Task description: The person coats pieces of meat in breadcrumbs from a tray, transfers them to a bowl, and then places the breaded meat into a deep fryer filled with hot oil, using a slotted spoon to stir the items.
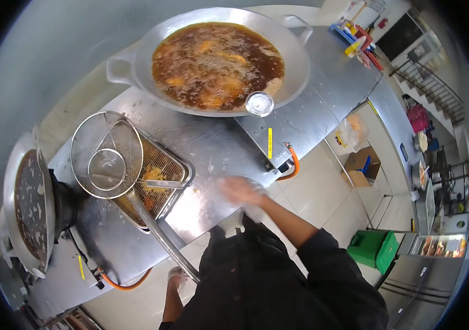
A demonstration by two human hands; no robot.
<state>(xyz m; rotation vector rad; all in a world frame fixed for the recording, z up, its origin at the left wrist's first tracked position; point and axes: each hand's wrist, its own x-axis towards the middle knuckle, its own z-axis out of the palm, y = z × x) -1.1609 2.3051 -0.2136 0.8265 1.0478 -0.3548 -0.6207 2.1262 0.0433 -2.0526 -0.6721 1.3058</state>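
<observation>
My right hand (240, 192), in a clear plastic glove and blurred by motion, is over the front edge of the steel counter (218, 152). Whether its fingers are closed cannot be made out. My left hand (175, 279), also gloved, hangs low by my side, close to the long handle of a large wire strainer (106, 154); its grip is unclear. That strainer and a smaller one (107, 168) lie over a wire rack tray (168, 165) with fried crumbs. Beyond them, a large metal wok (296, 78) holds bubbling brown oil (218, 62) with frying pieces. A dial thermometer (259, 104) sits at its near rim.
A second wok (9, 198) of dark oil stands on a burner at the left. Orange gas hoses (294, 163) (125, 285) hang at the counter's front. A cardboard box (362, 167), a green bin (372, 249) and a steel refrigerator (420, 284) are to the right.
</observation>
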